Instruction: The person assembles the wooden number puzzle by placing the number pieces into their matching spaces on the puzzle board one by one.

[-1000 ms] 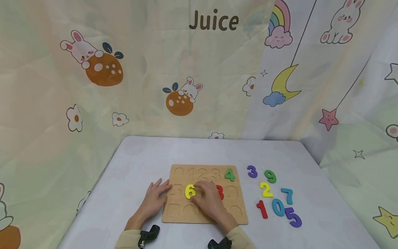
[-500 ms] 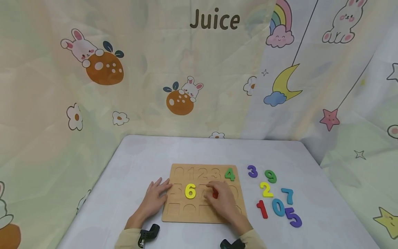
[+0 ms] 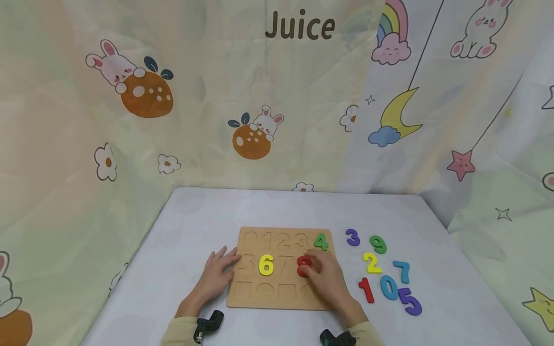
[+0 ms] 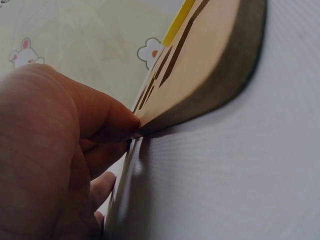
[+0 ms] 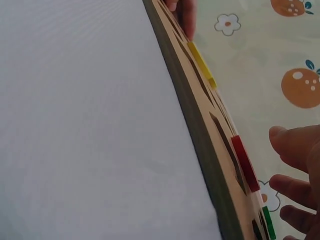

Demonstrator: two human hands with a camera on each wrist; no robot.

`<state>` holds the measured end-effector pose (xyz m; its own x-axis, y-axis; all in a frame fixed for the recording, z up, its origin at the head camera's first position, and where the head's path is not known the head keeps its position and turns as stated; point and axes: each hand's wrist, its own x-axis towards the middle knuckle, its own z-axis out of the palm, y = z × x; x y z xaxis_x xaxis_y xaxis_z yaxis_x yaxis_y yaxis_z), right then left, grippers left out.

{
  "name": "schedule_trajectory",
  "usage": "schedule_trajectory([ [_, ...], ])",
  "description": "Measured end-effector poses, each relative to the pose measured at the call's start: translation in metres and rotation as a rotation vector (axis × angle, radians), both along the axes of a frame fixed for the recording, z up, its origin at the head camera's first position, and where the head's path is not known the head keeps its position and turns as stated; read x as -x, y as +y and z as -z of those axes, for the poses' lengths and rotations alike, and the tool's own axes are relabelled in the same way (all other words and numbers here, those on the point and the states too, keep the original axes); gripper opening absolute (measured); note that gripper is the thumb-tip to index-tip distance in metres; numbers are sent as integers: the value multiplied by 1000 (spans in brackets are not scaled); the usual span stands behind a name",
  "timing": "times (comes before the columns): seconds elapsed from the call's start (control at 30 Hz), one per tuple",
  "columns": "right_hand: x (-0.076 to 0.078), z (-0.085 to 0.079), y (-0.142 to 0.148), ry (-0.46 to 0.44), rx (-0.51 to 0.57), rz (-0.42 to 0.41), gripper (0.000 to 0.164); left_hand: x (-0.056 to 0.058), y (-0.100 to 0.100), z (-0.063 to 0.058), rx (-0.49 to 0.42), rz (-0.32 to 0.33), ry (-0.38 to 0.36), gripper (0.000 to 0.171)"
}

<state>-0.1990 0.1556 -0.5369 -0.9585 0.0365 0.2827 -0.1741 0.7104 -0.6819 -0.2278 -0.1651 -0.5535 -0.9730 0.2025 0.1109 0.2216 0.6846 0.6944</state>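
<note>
A wooden number board [image 3: 255, 300] lies on the table. The yellow number 6 [image 3: 266, 265], red number 8 [image 3: 304, 265] and green number 4 [image 3: 321, 241] sit on it, their edges raised above its face in the right wrist view. My left hand [image 3: 215, 274] rests against the board's left edge with fingers extended; in the left wrist view its fingertips [image 4: 127, 120] touch the rim. My right hand [image 3: 327, 278] is right beside the red 8, overlapping its edge in the head view. The right wrist view shows its fingers [image 5: 295, 187] spread and apart from the piece.
Right of the board lie a purple 3 [image 3: 352, 237], green 9 [image 3: 378, 244], yellow 2 [image 3: 372, 263], blue 7 [image 3: 402, 271], red 1 [image 3: 366, 290], blue 0 [image 3: 389, 287] and purple 5 [image 3: 410, 302]. A printed cloth [image 3: 207, 96] hangs behind the white table [image 3: 207, 206].
My right hand has moved right, from the yellow 6 to the red 8, where it covered the piece half a second ago. The left hand has stayed at the board's edge.
</note>
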Motion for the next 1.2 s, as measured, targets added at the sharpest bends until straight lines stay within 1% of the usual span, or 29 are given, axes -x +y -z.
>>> schedule_trajectory([
  [0.2, -2, 4, 16, -54, 58, 56, 34, 1, 0, -1, 4, 7, 0, 43],
  [0.3, -1, 3, 25, -55, 73, 76, 33, 1, 1, -1, 2, 5, -3, 43],
  [0.47, 1, 0, 35, -30, 76, 110, 33, 2, 2, -2, 6, 1, -2, 43],
  [0.57, 3, 0, 40, -29, 73, 129, 34, 3, 1, -2, 8, 0, 0, 44],
  [0.8, 2, -2, 49, -90, 86, 197, 35, 1, 1, -2, 2, 5, 0, 43],
  [0.9, 1, -2, 55, -102, 86, 229, 34, 0, 1, -2, 1, 5, 2, 43],
  [1.0, 0, 0, 60, -91, 71, 258, 34, 1, 0, -2, 6, 4, -1, 43],
  [1.2, 2, 1, 71, -34, 43, 305, 33, 2, 0, -1, 11, 4, -5, 43],
])
